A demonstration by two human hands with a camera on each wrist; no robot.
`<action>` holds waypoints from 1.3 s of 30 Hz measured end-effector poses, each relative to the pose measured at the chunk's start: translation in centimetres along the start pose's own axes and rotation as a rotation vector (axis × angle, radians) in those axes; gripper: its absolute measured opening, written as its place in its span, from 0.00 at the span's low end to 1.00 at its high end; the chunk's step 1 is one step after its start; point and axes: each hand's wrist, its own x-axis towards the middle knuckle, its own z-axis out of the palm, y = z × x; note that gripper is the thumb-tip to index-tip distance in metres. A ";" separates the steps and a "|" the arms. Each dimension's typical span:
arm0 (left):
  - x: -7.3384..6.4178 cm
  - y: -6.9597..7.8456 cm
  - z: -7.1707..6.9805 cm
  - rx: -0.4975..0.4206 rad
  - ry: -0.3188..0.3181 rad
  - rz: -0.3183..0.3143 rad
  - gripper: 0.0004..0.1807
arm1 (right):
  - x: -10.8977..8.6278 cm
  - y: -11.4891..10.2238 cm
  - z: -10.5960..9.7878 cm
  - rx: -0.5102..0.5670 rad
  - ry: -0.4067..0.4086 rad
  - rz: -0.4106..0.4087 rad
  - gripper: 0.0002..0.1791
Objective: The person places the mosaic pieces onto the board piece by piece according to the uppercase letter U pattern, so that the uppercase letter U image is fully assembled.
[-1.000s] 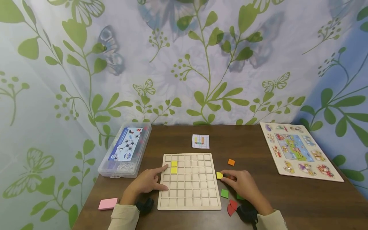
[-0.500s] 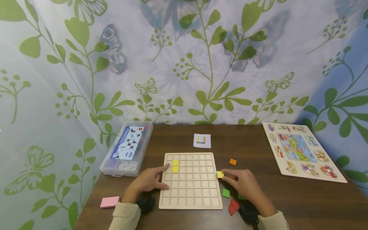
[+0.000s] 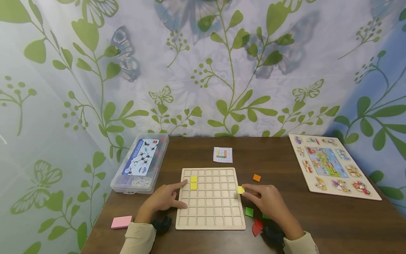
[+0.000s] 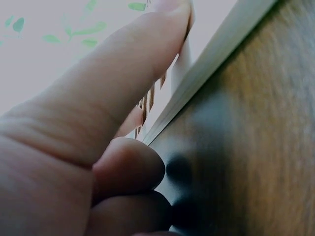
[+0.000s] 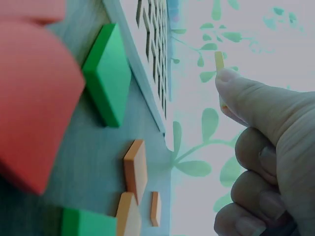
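My right hand (image 3: 265, 198) pinches a yellow square tile (image 3: 240, 189) between thumb and index finger, over the right edge of the wooden grid board (image 3: 219, 223). In the right wrist view the tile (image 5: 219, 60) shows edge-on, raised above the table, with the other fingers curled in. My left hand (image 3: 164, 197) rests at the board's left side, thumb and index finger spread and extended onto its frame. Two yellow tiles (image 3: 193, 179) sit one above the other in cells near the board's upper left. In the left wrist view one finger (image 4: 118, 73) reaches onto the board.
Right of the board lie a green square (image 3: 249, 211), an orange square (image 3: 256, 177) and red curved pieces (image 3: 256, 229). A small pattern card (image 3: 222, 155) lies behind it. Left are a clear plastic case (image 3: 139, 162) and a pink block (image 3: 122, 222). A picture puzzle (image 3: 333, 165) lies far right.
My right hand has lifted the yellow tile slightly and moved it a little left, to the board's right edge. The left hand has stayed in place on the board.
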 end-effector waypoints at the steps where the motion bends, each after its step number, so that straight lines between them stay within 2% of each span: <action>1: 0.0 0.0 0.0 -0.004 -0.001 -0.006 0.51 | 0.0 -0.1 0.0 0.001 0.005 -0.008 0.16; 7: -0.1 0.0 0.0 -0.020 0.003 -0.006 0.51 | 0.3 -0.9 0.0 0.027 0.028 -0.048 0.16; 14: 0.0 -0.1 -0.1 -0.017 0.009 0.015 0.51 | 0.7 -2.0 0.4 0.044 -0.020 -0.016 0.16; 18: 0.1 -0.2 0.0 -0.014 0.009 0.039 0.52 | 0.8 -2.6 0.7 0.053 -0.031 -0.036 0.15; 31: -0.2 -0.5 0.2 -0.025 -0.002 0.056 0.51 | 1.5 -5.3 3.2 0.132 -0.048 -0.113 0.13; 39: 0.0 -0.3 -0.1 0.004 0.013 0.042 0.51 | 2.4 -6.7 4.4 0.143 -0.121 -0.080 0.14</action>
